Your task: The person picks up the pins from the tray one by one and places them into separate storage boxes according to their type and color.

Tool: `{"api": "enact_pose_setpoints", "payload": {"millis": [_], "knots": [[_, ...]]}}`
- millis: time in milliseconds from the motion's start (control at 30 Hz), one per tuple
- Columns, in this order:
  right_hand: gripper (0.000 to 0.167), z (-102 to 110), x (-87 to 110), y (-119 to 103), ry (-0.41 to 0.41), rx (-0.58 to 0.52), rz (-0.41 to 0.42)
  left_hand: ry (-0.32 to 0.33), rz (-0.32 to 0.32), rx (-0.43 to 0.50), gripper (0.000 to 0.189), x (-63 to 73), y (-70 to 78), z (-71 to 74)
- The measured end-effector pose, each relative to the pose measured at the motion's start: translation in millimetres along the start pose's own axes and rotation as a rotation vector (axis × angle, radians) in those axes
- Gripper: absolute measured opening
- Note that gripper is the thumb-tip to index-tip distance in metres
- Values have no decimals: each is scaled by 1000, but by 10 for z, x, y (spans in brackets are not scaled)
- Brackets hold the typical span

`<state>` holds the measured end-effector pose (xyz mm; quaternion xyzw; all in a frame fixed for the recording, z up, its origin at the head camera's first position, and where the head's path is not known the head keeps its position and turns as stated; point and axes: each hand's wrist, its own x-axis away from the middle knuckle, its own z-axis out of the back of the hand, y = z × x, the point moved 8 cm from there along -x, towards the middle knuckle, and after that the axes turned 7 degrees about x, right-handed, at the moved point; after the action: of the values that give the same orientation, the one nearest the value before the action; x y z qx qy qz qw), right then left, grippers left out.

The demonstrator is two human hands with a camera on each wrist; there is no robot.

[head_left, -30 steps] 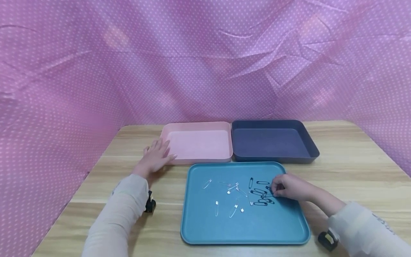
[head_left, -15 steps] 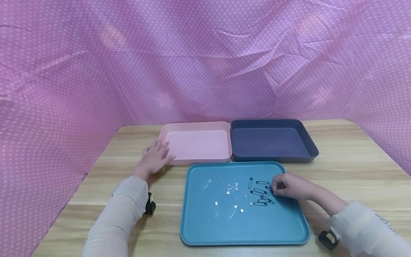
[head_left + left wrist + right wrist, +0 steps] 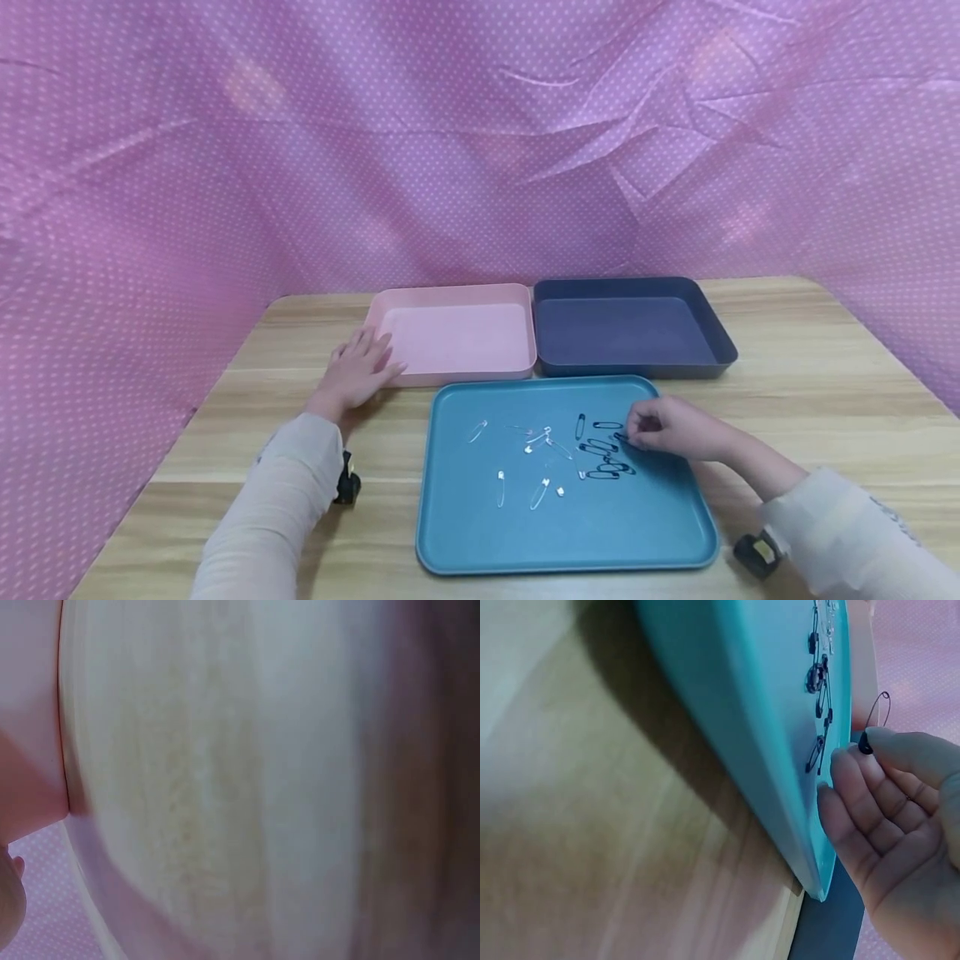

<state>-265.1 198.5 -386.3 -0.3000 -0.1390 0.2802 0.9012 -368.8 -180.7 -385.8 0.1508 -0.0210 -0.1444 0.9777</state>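
Observation:
Between thumb and index finger my right hand (image 3: 671, 429) pinches a black safety pin (image 3: 865, 742), its dark head at the fingertips and its wire loop sticking out in the right wrist view. This hand is above the right side of a blue tray (image 3: 600, 533). Several black safety pins (image 3: 602, 477) lie in a loose cluster on the tray just left of my fingers. Silver safety pins (image 3: 501, 490) are scattered over its left and middle. My left hand (image 3: 351, 377), fingers spread and mostly straight, rests at the left front corner of a pink tray (image 3: 457, 333).
A dark blue tray (image 3: 630, 329) stands right of the pink one, both behind the blue tray. Underneath is a wood-grain table (image 3: 810, 367). Pink dotted cloth (image 3: 450, 167) hangs behind and at the sides. The left wrist view shows mostly blurred tabletop.
My right hand has moved slightly up and left with the pinched pin. The left hand stays at the pink tray, and the whole head view has shifted a little.

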Motion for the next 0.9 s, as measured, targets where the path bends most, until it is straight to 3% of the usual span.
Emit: {"api": "enact_pose_setpoints", "payload": {"millis": [600, 900], "knots": [[12, 115, -167, -129, 106, -123, -23, 14, 8, 4, 70, 21, -17, 36], [13, 200, -268, -200, 196, -244, -37, 15, 2, 25, 68, 1, 3, 1]]}}
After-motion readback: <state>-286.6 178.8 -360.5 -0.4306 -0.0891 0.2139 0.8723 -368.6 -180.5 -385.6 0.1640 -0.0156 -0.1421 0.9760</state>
